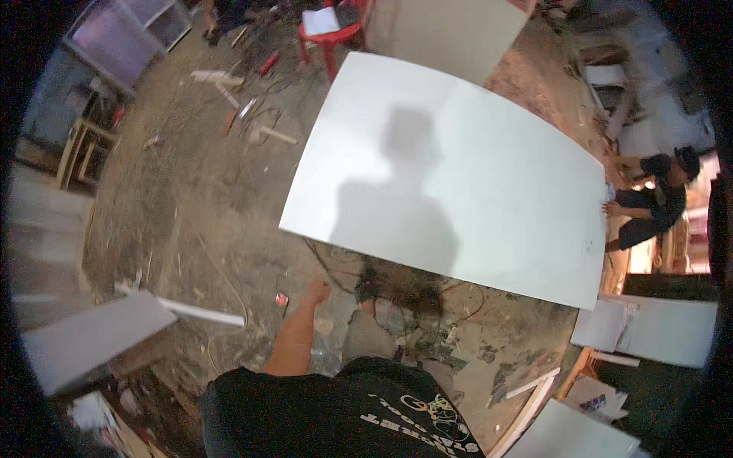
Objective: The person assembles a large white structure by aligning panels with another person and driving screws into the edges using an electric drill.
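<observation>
My left hand (318, 291) hangs below the near left corner of a large white board (489, 183), apart from it. Its fingers look curled into a loose fist, and I see nothing in them. The board spans the middle and right of the view, with my shadow across it. A small red and white object (282, 299) lies on the floor just left of my hand; its kind is too blurred to tell. My right hand does not show. At the board's far right end, another person (660, 195) crouches with a hand (611, 208) at its edge.
A red plastic chair (330, 38) stands behind the board, beside a beige panel (450, 30). Wood scraps (279, 136) and cables litter the floor. White panels (99, 340) lie at the lower left, and more panels (672, 332) are at the right. Wooden strips (527, 412) lie at the lower right.
</observation>
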Demonstrator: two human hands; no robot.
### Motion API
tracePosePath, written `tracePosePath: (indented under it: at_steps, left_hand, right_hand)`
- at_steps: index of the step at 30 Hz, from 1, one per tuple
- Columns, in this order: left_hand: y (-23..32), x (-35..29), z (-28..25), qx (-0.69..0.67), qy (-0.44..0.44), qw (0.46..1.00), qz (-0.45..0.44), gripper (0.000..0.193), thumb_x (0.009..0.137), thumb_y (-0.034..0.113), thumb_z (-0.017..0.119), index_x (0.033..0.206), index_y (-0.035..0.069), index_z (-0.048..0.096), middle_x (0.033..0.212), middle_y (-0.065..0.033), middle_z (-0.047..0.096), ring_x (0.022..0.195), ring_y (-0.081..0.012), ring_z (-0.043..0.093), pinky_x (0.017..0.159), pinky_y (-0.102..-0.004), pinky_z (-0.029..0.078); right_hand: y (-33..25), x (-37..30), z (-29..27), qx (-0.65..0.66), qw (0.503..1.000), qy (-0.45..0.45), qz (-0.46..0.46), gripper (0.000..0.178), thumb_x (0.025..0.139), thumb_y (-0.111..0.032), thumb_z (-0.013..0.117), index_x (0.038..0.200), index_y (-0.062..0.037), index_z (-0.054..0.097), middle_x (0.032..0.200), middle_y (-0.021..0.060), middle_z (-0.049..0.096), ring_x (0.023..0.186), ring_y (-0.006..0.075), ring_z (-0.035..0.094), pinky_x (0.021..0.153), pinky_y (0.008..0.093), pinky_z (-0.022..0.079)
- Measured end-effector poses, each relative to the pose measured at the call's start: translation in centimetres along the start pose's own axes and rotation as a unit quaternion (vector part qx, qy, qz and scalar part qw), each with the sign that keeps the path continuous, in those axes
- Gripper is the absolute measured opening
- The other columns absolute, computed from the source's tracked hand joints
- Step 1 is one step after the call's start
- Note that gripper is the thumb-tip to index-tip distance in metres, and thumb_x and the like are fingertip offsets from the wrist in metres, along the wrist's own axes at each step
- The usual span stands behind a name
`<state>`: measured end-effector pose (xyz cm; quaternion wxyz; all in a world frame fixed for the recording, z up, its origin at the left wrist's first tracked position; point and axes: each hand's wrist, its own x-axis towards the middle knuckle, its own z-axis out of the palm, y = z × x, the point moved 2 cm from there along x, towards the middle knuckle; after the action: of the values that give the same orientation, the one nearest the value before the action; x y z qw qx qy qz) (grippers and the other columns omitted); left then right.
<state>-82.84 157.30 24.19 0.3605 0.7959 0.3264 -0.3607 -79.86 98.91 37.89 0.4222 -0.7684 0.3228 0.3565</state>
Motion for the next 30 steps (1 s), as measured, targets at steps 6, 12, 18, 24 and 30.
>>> tracePosePath:
  at_steps: [6, 12, 18, 24, 30]
  left_hand:
    - [8.7, 1.7, -5.5, 0.107, -0.036, 0.99, 0.09, 0.042, 0.09, 0.036, 0.054, 0.119, 0.005, 0.059, 0.117, -0.0151, 0.06, 0.106, -0.0319, 0.057, 0.09, -0.0457, 0.047]
    - [8.4, 5.1, -7.5, -0.044, -0.002, 0.992, 0.119, 0.048, 0.091, 0.036, 0.056, 0.124, 0.001, 0.056, 0.116, -0.0189, 0.06, 0.1, -0.0311, 0.061, 0.085, -0.0422, 0.05]
    - [4.5, -0.2, -9.0, 0.017, -0.052, 0.996, 0.068, 0.036, 0.09, 0.026, 0.061, 0.113, 0.0, 0.059, 0.092, -0.0134, 0.065, 0.071, -0.0182, 0.06, 0.057, -0.0347, 0.05]
    - [1.1, -2.9, -13.9, 0.191, -0.071, 0.978, 0.047, 0.038, 0.087, 0.025, 0.062, 0.115, -0.001, 0.059, 0.088, -0.0118, 0.065, 0.07, -0.0178, 0.06, 0.057, -0.033, 0.05]
    - [-2.8, 2.4, -21.5, 0.274, -0.094, 0.957, 0.028, 0.047, 0.082, 0.028, 0.069, 0.116, -0.002, 0.058, 0.09, -0.0131, 0.066, 0.077, -0.0217, 0.063, 0.062, -0.0357, 0.052]
  right_hand:
    - [4.1, -2.8, 6.5, 0.027, 0.999, -0.009, 0.044, 0.005, 0.08, -0.007, 0.055, 0.084, -0.0043, 0.056, 0.065, 0.0074, 0.056, 0.049, 0.0192, 0.054, 0.046, 0.0371, 0.046]
    - [7.6, -2.0, 12.0, 0.013, 1.0, 0.013, 0.005, 0.02, 0.079, -0.015, 0.058, 0.096, -0.0048, 0.056, 0.08, 0.011, 0.059, 0.066, 0.0229, 0.057, 0.058, 0.0391, 0.048]
    - [4.8, -7.0, 14.2, 0.053, 0.97, 0.209, 0.109, 0.039, 0.075, -0.026, 0.064, 0.107, -0.0048, 0.059, 0.103, 0.0194, 0.063, 0.097, 0.0328, 0.062, 0.08, 0.0427, 0.049]
    - [8.9, -4.9, 20.9, 0.121, 0.978, 0.157, 0.072, 0.045, 0.076, -0.029, 0.064, 0.114, -0.0054, 0.055, 0.107, 0.0174, 0.063, 0.099, 0.0336, 0.062, 0.084, 0.0432, 0.048]
    - [8.9, -11.4, 24.9, 0.144, 0.96, 0.182, 0.158, 0.05, 0.076, -0.035, 0.068, 0.114, -0.0051, 0.055, 0.106, 0.016, 0.063, 0.099, 0.0309, 0.061, 0.086, 0.0428, 0.046]
